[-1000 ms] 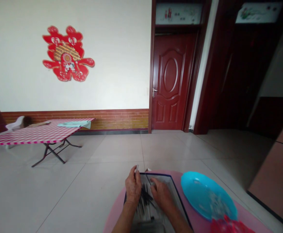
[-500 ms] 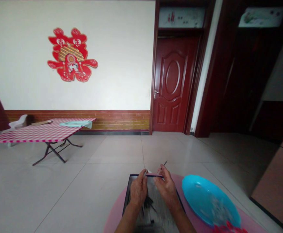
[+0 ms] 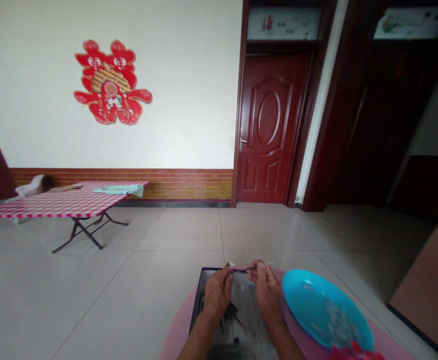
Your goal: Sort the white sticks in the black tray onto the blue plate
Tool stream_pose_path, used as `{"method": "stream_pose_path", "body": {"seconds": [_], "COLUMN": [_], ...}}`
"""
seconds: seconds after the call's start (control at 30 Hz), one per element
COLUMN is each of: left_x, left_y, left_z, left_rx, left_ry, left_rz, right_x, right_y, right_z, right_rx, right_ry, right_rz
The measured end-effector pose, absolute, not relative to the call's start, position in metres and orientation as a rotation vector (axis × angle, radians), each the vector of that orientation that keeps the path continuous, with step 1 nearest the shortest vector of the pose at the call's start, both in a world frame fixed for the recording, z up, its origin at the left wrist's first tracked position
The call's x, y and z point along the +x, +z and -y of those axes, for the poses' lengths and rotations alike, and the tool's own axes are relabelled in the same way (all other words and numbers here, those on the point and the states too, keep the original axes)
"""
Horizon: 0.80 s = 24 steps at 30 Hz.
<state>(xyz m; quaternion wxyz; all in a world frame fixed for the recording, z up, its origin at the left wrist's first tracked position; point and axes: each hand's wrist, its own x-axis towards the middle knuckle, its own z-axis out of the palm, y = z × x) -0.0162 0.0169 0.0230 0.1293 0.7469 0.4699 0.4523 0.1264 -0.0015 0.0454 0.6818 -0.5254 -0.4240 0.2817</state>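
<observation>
My left hand (image 3: 217, 294) is closed in a pinch above the dark-rimmed tray (image 3: 195, 306); a small whitish bit shows at its fingertips, too small to name. Facing it, my right hand (image 3: 267, 291) pinches a thin, pale, see-through stick (image 3: 269, 263) whose end juts out to the right. The fingertips of both hands are close together over the tray's far edge. Inside the tray, thin black pieces (image 3: 232, 311) lie in a loose bunch partly behind my left hand. Slender clear rods (image 3: 246, 300) seem to cover the tray's floor between my wrists.
Right of the tray, a blue oval dish (image 3: 301, 290) holds many small clear pieces (image 3: 342, 325). Something red (image 3: 356, 352) sits at its near edge. All stand on a round pink table (image 3: 177, 325). A checkered folding table (image 3: 53, 205) is at left; a brown cabinet (image 3: 429, 280) at right.
My right hand has moved a little right and turned. A thin dark stick stood up from its fingers before; now a pale one shows there. My left hand has shifted slightly.
</observation>
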Motion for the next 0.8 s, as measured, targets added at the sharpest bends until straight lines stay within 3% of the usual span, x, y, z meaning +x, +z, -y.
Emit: {"method": "stream_pose_path", "body": {"seconds": [0.5,0.8], "left_x": [-0.012,-0.01], "left_y": [0.033,0.042], "left_z": [-0.006,0.0], "left_rx": [2.224,2.149], "left_ry": [1.343,1.373], "left_rz": [-1.08,-1.082], "right_x": [0.113,0.12], "right_y": [0.054,0.041], "right_z": [0.008,0.006], "right_rx": [-1.26,-1.347], "right_ry": [0.709,0.333], "right_rz": [0.913,1.445]}}
